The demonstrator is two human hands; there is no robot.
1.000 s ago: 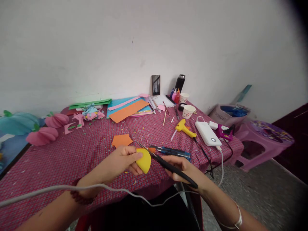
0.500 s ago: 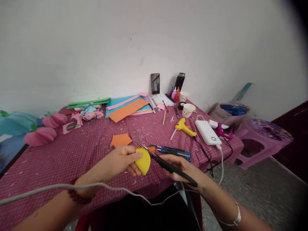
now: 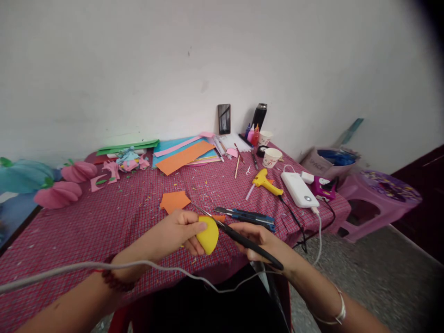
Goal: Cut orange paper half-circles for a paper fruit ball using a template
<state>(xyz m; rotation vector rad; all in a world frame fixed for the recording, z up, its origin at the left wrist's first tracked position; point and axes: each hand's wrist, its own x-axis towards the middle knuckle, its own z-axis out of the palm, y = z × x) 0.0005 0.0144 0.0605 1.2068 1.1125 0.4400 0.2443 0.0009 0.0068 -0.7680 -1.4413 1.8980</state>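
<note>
The surface (image 3: 132, 203), under a red checked cloth strewn with paper scraps, is the biggest thing here. Reading the clock from the middle of the view, a pink stool (image 3: 360, 201) stands between three and four o'clock, just beside a box (image 3: 314, 159) marked "SPACE" at three. A stack of coloured paper (image 3: 186, 157), orange strip uppermost, lies between nine and ten; a teal paper pumpkin (image 3: 26, 175) sits at nine, near two smaller pink ones.

The right hand (image 3: 258, 238), at five o'clock, is wrapped around the black handles of the scissors (image 3: 251, 247), whose tip points toward ten. The left hand (image 3: 183, 231), at seven, is narrowed to a pinch, thumb over fingers, on a rounded yellow piece (image 3: 208, 238) between six and seven. The blades meet the piece's upper edge; whether they have it between them I cannot tell.

A black flask (image 3: 259, 115) stands between one and two. The white power bank (image 3: 299, 189) and yellow glue gun (image 3: 267, 182) lie between three and four, a blue utility knife (image 3: 248, 216) at five, and an orange cutout (image 3: 174, 201) at eight.
</note>
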